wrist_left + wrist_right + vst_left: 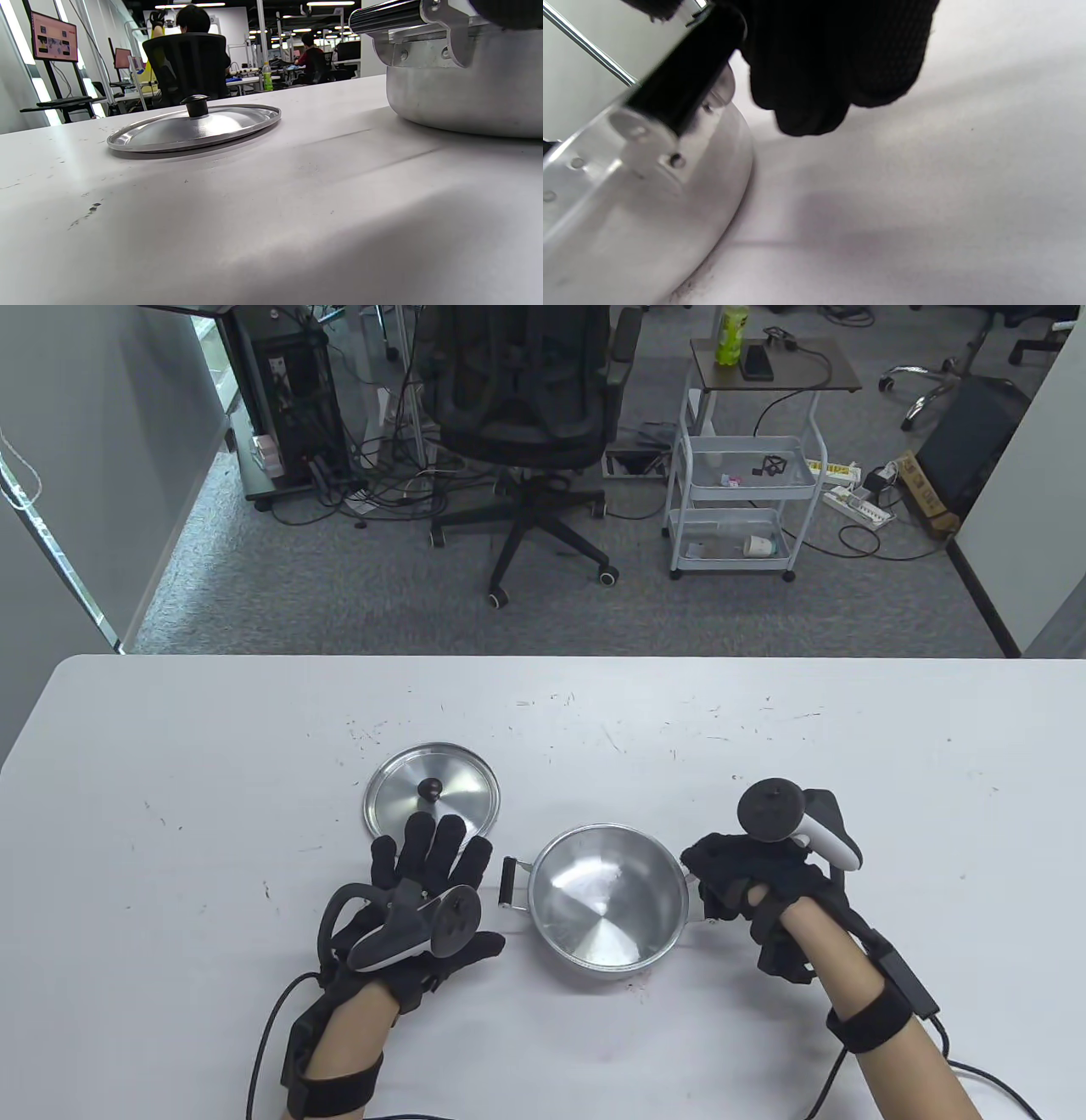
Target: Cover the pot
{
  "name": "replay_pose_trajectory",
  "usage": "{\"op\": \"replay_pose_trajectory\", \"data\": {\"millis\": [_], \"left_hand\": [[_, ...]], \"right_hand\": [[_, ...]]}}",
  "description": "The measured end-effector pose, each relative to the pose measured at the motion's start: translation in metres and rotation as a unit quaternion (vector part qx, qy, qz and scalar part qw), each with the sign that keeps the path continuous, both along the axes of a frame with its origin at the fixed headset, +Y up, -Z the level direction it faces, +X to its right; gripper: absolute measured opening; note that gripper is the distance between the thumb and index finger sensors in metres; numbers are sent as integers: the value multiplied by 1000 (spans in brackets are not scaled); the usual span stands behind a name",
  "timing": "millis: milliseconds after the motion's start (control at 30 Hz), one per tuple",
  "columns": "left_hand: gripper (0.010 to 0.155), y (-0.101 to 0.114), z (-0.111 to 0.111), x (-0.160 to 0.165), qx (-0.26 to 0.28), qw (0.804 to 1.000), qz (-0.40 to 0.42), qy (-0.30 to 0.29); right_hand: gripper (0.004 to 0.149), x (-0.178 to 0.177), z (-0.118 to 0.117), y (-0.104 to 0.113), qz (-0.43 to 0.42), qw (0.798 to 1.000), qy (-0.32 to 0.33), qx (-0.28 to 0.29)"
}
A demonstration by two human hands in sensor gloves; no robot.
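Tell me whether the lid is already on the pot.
No: in the table view the lid lies flat on the table, left of the open pot.

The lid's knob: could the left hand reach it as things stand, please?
Probably yes. The left hand lies flat with fingertips at the near rim of the lid, and nothing stands between them and the knob.

no readable text, labels, brands or numbers in any view, green bottle (pixel 731 335) on the cart at 1 o'clock has a label too small to read, monitor (pixel 53 37) at 10 o'clock shows only blurred tiles
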State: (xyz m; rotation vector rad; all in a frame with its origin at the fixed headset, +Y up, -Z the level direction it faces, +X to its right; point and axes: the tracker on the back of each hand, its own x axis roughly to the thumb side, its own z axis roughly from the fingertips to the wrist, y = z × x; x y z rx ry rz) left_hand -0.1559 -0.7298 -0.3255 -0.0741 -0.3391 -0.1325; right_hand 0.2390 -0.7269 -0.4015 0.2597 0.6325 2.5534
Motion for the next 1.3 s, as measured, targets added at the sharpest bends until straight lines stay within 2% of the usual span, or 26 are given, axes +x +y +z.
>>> {"op": "replay_pose_trajectory", "data": {"millis": [33, 167, 267, 367, 467, 567, 667, 800, 967, 1067, 1233, 1300], "left_hand": [[106, 0, 0, 0, -1, 1000, 0, 1], [104, 0, -2, -2, -7, 1000, 9, 4], [102, 7, -6, -11, 0, 1000, 18, 22], [98, 18, -12, -29, 23, 998, 34, 56], [96, 21, -22, -39, 6, 991, 107, 86], [95, 21, -42, -42, -17, 986, 122, 109], [92, 21, -66, -40, -42, 987, 79, 131], [87, 20, -97, -33, -45, 987, 24, 152], [74, -4, -144, -18, -38, 983, -26, 180], [65, -15, -157, -9, -35, 978, -93, 183], [50, -24, -168, 5, -45, 974, -124, 182], [50, -25, -173, 6, -36, 972, -134, 187]], "right_hand": [[67, 3, 3, 4, 0, 1000, -3, 19], [78, 16, 19, 18, 13, 996, 2, 87], [82, 25, 34, 19, 41, 992, 18, 119], [86, 36, 51, 13, 58, 990, 34, 125], [91, 47, 65, 2, 100, 984, 31, 146], [93, 57, 72, -10, 102, 985, 30, 138], [92, 66, 78, -18, 98, 988, 23, 116], [91, 72, 84, -22, 123, 984, 17, 126], [88, 69, 89, -25, 138, 982, 30, 129], [87, 68, 89, -26, 140, 981, 29, 132], [86, 68, 88, -27, 135, 982, 25, 131], [85, 68, 88, -28, 137, 982, 25, 129]]}}
